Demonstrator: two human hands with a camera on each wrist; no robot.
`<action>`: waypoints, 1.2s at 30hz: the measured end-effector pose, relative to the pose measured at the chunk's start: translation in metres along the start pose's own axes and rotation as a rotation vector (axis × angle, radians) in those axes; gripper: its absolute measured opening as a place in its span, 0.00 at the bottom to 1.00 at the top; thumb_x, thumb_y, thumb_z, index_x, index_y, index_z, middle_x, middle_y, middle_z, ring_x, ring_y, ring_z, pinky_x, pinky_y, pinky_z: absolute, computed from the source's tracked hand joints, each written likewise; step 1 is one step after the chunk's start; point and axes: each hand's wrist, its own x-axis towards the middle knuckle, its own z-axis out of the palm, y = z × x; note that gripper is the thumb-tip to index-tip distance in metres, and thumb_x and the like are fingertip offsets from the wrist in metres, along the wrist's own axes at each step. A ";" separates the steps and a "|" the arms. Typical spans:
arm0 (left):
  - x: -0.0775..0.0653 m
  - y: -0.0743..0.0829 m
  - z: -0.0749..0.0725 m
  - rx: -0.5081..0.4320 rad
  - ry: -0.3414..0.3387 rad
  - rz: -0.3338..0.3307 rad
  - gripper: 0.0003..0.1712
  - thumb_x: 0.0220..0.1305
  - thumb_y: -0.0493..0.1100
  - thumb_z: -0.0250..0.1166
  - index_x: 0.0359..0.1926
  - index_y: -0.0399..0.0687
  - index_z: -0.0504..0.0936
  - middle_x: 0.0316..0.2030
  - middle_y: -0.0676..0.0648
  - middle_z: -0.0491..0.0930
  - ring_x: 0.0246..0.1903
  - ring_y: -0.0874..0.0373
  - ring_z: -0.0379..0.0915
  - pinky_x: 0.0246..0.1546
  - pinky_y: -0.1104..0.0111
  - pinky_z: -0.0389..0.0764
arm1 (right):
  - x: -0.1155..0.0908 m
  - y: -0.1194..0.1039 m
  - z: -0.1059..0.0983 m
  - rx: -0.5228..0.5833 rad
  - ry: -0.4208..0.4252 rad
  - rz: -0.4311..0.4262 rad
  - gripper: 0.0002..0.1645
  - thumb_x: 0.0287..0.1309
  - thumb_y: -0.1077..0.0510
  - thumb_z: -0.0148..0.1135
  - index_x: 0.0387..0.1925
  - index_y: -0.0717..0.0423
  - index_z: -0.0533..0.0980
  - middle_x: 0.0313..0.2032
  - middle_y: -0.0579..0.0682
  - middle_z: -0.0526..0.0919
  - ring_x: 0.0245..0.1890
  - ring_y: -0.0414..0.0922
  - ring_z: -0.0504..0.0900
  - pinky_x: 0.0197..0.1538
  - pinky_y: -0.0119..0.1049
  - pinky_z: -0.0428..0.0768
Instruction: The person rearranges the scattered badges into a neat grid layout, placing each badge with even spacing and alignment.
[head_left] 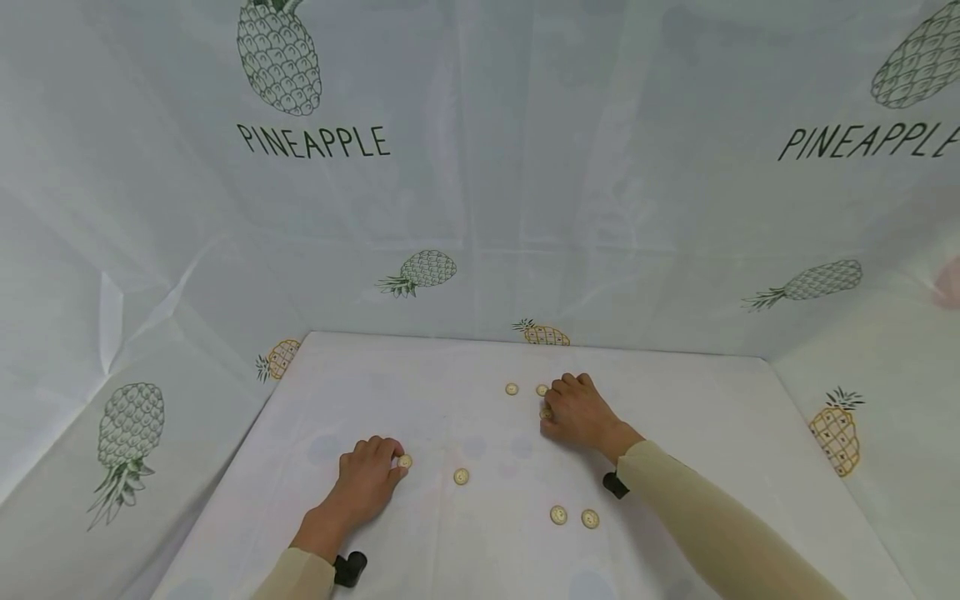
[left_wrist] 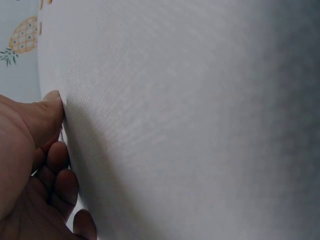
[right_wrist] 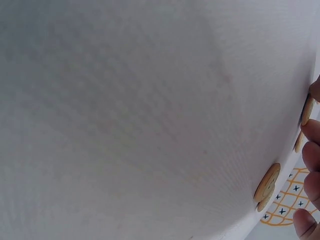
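At the left of the table, my left hand (head_left: 367,479) holds a round wooden button (head_left: 405,461) between thumb and index finger, down at the cloth. The left wrist view shows that thumb and the curled fingers, but the button is hidden there. Farther back on the right, my right hand (head_left: 581,414) pinches another wooden button (head_left: 546,413) at its edges. In the right wrist view this button (right_wrist: 307,109) shows between thumb and fingertip, against the cloth. Just beyond the right fingers lies a partly covered button (head_left: 542,389), with one more button (head_left: 512,388) to its left.
Between the hands a loose button (head_left: 461,476) lies flat. Nearer the front are two buttons (head_left: 558,515) side by side, left of the right forearm. White pineapple-print sheeting (head_left: 487,208) rises behind and beside the white tabletop (head_left: 480,550). Each wrist wears a small black device (head_left: 350,569).
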 end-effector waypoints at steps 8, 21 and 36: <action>0.000 0.000 0.000 -0.011 -0.006 -0.006 0.12 0.72 0.44 0.70 0.50 0.50 0.78 0.44 0.48 0.77 0.46 0.50 0.71 0.51 0.43 0.71 | -0.001 0.000 0.001 -0.004 -0.003 0.006 0.14 0.63 0.46 0.64 0.33 0.53 0.80 0.34 0.47 0.79 0.38 0.48 0.70 0.52 0.51 0.71; -0.001 0.002 0.002 -0.005 0.031 0.012 0.12 0.70 0.43 0.72 0.49 0.49 0.79 0.45 0.48 0.78 0.44 0.51 0.70 0.50 0.45 0.72 | -0.003 0.000 -0.001 0.008 0.018 0.022 0.17 0.63 0.43 0.65 0.35 0.53 0.79 0.36 0.47 0.79 0.38 0.48 0.69 0.51 0.50 0.69; -0.001 0.004 0.002 0.156 0.070 0.112 0.13 0.70 0.44 0.71 0.48 0.45 0.78 0.40 0.48 0.75 0.40 0.52 0.69 0.44 0.48 0.72 | -0.021 -0.003 -0.007 -0.001 0.148 -0.021 0.17 0.62 0.45 0.68 0.41 0.54 0.83 0.40 0.48 0.83 0.40 0.48 0.72 0.50 0.49 0.70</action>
